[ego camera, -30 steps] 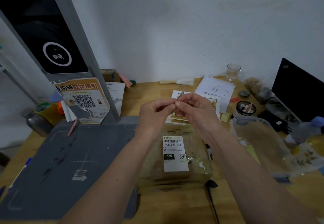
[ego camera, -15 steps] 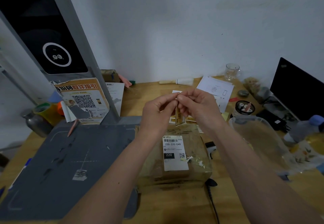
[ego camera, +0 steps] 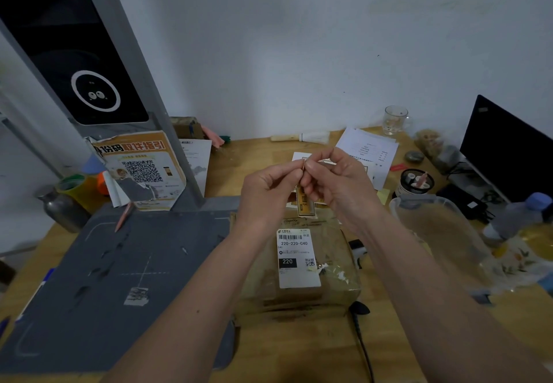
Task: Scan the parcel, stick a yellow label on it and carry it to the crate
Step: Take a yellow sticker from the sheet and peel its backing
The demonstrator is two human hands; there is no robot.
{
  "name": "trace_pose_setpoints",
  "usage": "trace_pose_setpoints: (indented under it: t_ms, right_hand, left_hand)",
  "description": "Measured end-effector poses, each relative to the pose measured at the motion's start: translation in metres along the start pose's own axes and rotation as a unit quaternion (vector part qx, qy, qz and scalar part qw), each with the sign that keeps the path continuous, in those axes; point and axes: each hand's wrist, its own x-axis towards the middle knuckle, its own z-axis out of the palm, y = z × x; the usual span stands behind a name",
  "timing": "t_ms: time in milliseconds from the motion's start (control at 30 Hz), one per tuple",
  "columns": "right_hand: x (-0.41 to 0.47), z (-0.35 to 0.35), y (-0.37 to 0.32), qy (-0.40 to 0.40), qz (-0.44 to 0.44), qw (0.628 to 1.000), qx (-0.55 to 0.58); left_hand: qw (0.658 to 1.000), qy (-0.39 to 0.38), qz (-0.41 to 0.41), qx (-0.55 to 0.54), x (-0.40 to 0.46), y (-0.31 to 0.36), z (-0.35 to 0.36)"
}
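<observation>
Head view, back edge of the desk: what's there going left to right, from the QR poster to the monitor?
QR poster → pink item → wooden-handled tool → white printed sheets → glass mug → black monitor.

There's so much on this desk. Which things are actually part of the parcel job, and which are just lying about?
Part of the job:
parcel
yellow label, pinched by left hand and right hand
label sheet

Lying about:
glass mug
papers
water bottle
tape roll
monitor
</observation>
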Motion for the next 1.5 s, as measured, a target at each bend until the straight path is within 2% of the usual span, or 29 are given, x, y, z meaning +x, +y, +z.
trace_pose_setpoints:
  t_ms: [367, 767, 1500]
  right_hand:
    - [-0.002, 0.001, -0.001, 0.040, -0.007, 0.998, 0.041]
    - [-0.001, 0.005, -0.001, 0.024, -0.007, 0.998, 0.060]
    - [0.003, 0.007, 0.005, 0.041, -0.015, 0.997, 0.064]
  left_hand:
    - [1.000, 0.000, -0.012, -0.010, -0.002, 0.005, 0.003]
    - [0.998, 0.015, -0.032, -0.061, -0.006, 0.011, 0.002]
    - [0.999, 0.028, -0.015, -0.041, -0.002, 0.007, 0.001]
